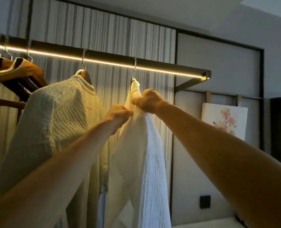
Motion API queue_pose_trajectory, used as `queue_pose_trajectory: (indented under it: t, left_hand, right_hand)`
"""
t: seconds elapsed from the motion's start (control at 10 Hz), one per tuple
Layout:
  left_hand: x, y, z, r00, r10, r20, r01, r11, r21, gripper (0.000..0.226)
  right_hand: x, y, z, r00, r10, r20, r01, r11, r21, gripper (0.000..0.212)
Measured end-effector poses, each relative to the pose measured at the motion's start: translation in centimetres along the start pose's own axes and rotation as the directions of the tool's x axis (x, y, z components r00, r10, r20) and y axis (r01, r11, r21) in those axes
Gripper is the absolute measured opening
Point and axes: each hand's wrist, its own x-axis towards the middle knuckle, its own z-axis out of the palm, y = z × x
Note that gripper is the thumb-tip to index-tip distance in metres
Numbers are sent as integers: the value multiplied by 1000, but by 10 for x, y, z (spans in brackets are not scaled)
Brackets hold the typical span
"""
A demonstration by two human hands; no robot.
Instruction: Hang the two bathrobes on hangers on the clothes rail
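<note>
Two white waffle-weave bathrobes hang from the lit clothes rail (153,65). The left bathrobe (57,122) sits on a dark wooden hanger (86,76) whose hook is over the rail. The right bathrobe (141,162) hangs edge-on from a second hook (134,68); its hanger is almost hidden by cloth. My left hand (119,113) pinches the right bathrobe's front edge below the collar. My right hand (148,101) is closed on the cloth near its shoulder, just under the hook.
More wooden hangers and an orange-brown garment (21,71) crowd the rail's left end. Striped panels back the rail. To the right stand a grey wall panel, a flower picture (224,120), a dark wall socket (205,201) and the rail's end bracket (205,76).
</note>
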Motion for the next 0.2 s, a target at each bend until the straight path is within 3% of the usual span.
queue_pose_trajectory:
  t: [0.1, 0.2]
  left_hand:
    - [-48, 13, -5, 995, 99, -13, -99, 994, 44, 25]
    - [-112, 18, -6, 971, 234, -47, -225, 963, 146, 18]
  right_hand:
    - [-49, 10, -10, 986, -116, -120, 124, 990, 67, 25]
    - [-114, 25, -19, 971, -199, -133, 216, 969, 123, 24]
